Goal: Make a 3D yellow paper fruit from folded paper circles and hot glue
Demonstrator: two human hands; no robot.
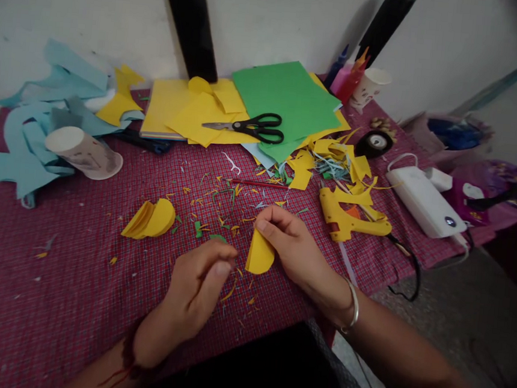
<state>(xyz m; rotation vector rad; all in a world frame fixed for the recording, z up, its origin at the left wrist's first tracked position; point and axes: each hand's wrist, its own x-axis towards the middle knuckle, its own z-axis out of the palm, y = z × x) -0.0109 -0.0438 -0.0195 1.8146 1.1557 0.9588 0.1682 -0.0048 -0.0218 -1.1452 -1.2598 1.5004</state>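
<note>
My right hand (292, 245) pinches a folded yellow paper piece (260, 253) with a rounded edge between thumb and fingers, above the table. Just left of it is my left hand (196, 282), its fingers loosely bent and the thumb a little apart, with nothing visible in it. A gap separates it from the yellow paper. Further left lies a group of folded yellow paper pieces (151, 218), also round-edged. Small yellow and green paper scraps (198, 229) are scattered around both hands.
Black-handled scissors (259, 127) rest on yellow and green sheets (278, 96). A yellow glue gun (351, 217) and white power bank (427, 203) lie right. Left are a tipped paper cup (83, 153) and blue paper offcuts (32, 138). A phone (191, 28) leans on the wall.
</note>
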